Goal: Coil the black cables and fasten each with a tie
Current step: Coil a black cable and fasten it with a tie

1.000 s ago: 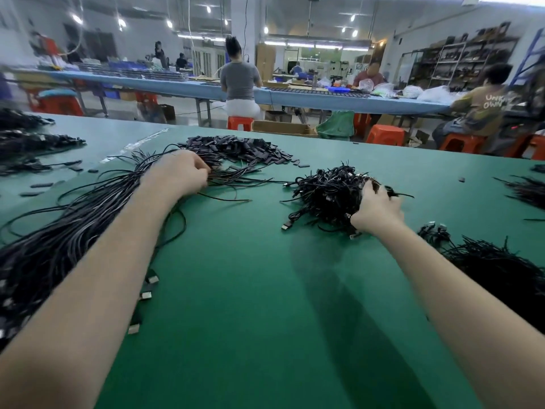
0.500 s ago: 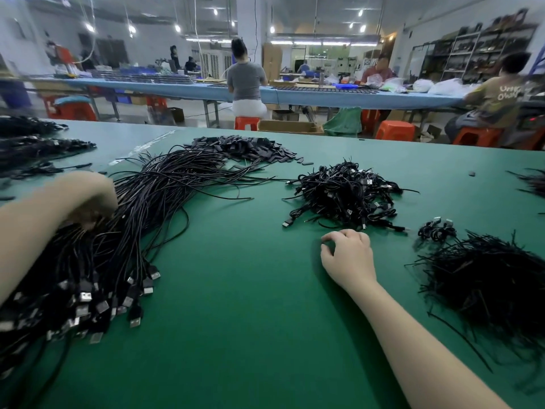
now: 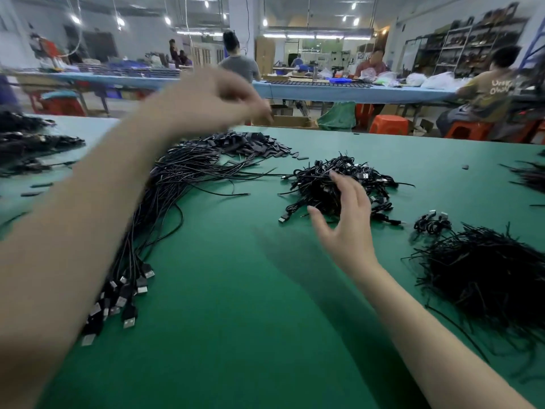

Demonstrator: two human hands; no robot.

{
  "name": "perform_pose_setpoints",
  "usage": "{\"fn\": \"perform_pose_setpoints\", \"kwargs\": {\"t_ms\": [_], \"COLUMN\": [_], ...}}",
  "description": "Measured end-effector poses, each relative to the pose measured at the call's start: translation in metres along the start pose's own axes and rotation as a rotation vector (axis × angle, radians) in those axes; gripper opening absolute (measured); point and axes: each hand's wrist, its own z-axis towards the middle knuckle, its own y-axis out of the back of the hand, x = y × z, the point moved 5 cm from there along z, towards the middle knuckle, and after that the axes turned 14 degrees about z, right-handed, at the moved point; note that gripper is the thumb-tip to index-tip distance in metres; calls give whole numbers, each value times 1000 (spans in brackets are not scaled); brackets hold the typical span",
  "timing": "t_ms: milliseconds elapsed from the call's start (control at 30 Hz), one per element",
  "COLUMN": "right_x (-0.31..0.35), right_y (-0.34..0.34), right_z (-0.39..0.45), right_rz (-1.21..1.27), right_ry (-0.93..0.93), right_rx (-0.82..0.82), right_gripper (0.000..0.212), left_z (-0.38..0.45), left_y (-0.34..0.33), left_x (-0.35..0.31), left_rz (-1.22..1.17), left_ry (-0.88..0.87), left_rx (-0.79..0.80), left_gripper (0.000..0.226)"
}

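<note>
A long bundle of loose black cables [image 3: 159, 202] lies on the left of the green table [image 3: 236, 335], its USB plugs [image 3: 126, 296] fanned out near me. A heap of coiled black cables [image 3: 330, 181] sits in the middle. A mound of thin black ties [image 3: 486, 278] is on the right. My left hand [image 3: 212, 98] is raised high above the far end of the bundle; it is blurred, fingers bunched, and no cable shows in it. My right hand [image 3: 345, 222] hovers just in front of the coiled heap with its fingers spread, holding nothing.
A single small coil [image 3: 432, 224] lies between the heap and the ties. Flat black pieces [image 3: 247, 143] are piled at the back, and more cable piles [image 3: 32, 143] lie far left. People sit at a blue table [image 3: 339, 91] beyond, with orange stools [image 3: 389, 124].
My left hand rose from the bundle at the left and swung up to the back middle. My right hand lifted off the table and spread its fingers near the coiled heap.
</note>
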Motion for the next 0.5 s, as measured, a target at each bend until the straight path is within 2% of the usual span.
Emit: {"fn": "perform_pose_setpoints", "kwargs": {"t_ms": [67,100,167,233,300,400,500], "right_x": [28,38,46,44,37,27,14], "right_y": [-3,-4,-5,-3,-1,10,23], "right_z": [10,14,18,21,21,26,29], "right_rz": [138,238,375,342,353,393,576], "right_ry": [79,56,-7,-81,-185,-235,-365], "right_rx": [118,188,294,365,454,426,377], "right_gripper": [74,71,52,38,28,10,21], "left_z": [-8,-11,-10,-9,-12,-11,-8], "left_y": [-49,-73,-104,-118,-122,-108,-98], "left_x": [-26,-34,-36,-29,-23,-1,20], "left_rz": [149,145,82,0,-79,-200,-333], "left_ry": [-152,-172,-170,-138,-155,-123,11], "left_rx": [186,238,278,313,403,424,361], "left_gripper": [23,23,27,29,20,10,20]}}
